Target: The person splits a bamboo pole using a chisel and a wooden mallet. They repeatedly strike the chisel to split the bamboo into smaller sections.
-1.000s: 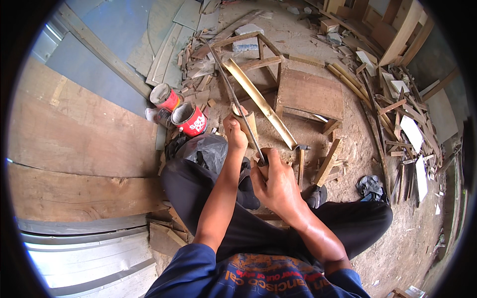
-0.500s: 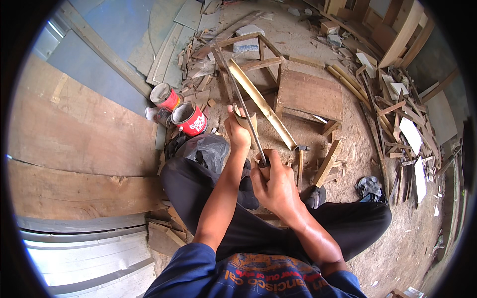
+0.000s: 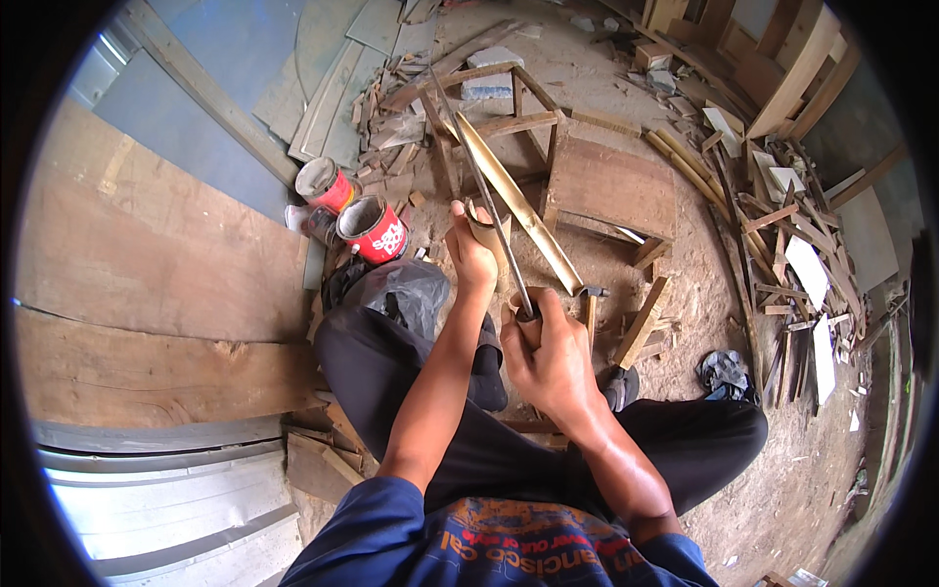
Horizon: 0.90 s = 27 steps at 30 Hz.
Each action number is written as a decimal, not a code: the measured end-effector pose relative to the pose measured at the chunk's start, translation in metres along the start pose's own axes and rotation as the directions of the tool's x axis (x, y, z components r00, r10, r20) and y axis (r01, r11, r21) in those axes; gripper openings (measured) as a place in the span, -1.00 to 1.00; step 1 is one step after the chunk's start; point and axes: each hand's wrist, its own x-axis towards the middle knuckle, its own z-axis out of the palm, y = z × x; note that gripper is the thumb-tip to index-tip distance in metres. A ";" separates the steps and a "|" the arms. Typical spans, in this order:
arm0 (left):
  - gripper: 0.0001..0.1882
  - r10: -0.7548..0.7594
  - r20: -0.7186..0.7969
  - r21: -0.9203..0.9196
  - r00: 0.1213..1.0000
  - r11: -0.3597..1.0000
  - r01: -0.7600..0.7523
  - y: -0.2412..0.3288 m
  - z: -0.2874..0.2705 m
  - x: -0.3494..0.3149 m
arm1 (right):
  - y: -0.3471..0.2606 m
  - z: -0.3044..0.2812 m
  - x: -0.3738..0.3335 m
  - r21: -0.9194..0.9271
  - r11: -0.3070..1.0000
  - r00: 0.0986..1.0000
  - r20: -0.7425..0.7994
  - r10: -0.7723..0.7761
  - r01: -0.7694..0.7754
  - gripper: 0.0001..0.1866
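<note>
My left hand (image 3: 473, 259) is closed around a short, curved piece of split bamboo (image 3: 488, 233), held upright in front of me. Gripped in my right hand (image 3: 554, 360) is the handle of a long, narrow, dark blade (image 3: 479, 178), seen nearly edge-on, that looks like a machete. The blade slants up and away to the left, crossing in front of the bamboo piece; whether they touch I cannot tell. Beyond both hands lies a longer split bamboo length (image 3: 528, 217), its pale hollow side up. A hammer (image 3: 594, 293) is just past my right hand.
Past the bamboo stands a wooden frame with a flat panel (image 3: 611, 191). Two red buckets (image 3: 372, 231) and a dark plastic bag (image 3: 406, 293) sit left. Scrap wood (image 3: 782, 235) is heaped at right. Wooden boards (image 3: 166, 235) flank my left side. A wood block (image 3: 643, 323) lies near my foot.
The blade has slid slightly farther out and its tip now reaches higher. My right hand has shifted a little to the right, while my left hand keeps hold of the bamboo piece.
</note>
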 end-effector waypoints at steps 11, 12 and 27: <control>-0.45 0.118 -0.091 -0.064 0.989 0.990 -0.125 0.011 0.011 0.000 | -0.006 -0.007 -0.003 0.032 0.999 0.999 0.039 0.014 -0.016 -0.79; -0.45 0.161 -0.086 -0.042 0.983 0.985 -0.165 0.017 0.016 0.000 | -0.010 -0.011 -0.004 0.035 0.999 1.000 0.022 -0.014 0.013 -0.79; -0.39 0.519 -0.054 0.419 0.853 0.787 -0.452 0.005 0.031 0.003 | 0.003 -0.011 0.001 0.014 1.000 1.000 0.004 -0.027 0.027 -0.66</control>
